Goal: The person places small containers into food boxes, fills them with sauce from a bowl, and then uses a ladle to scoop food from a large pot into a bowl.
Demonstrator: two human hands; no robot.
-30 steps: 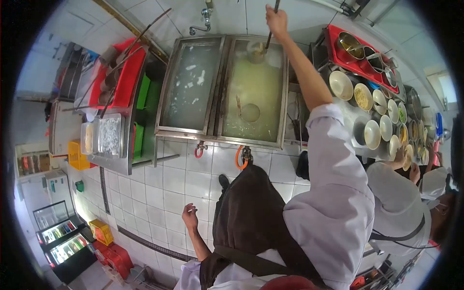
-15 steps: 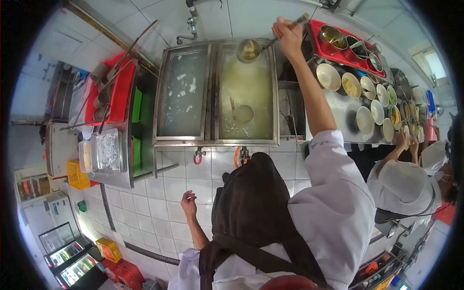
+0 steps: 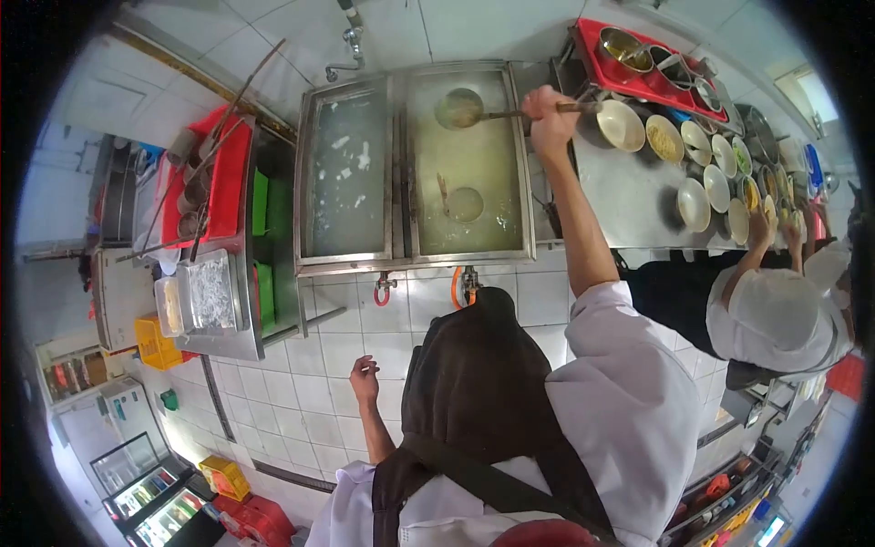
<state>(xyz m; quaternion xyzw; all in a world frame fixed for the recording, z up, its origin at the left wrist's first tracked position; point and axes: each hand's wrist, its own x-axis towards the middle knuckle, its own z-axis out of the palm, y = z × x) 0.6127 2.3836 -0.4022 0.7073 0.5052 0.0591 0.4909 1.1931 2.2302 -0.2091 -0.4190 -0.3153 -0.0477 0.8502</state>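
My right hand is closed round the handle of a long-handled strainer. The handle lies nearly level, and the round head is at the far end of the right vat, in or just above its cloudy yellowish liquid. Its contents are hard to make out. A second round strainer with a short visible handle sits nearer the front of that vat. My left hand hangs low over the tiled floor, loosely open with bent fingers and holding nothing.
A left vat holds water with white foam. On the right counter stand several bowls and a red tray with metal pots; a co-worker's hands are among the bowls. A left-hand table carries more long-handled tools and a metal tray.
My right hand has moved down, and the handle has swung from slanted to nearly level. The strainer head, earlier showing pale food, now sits lower in the vat. My left hand stays lowered.
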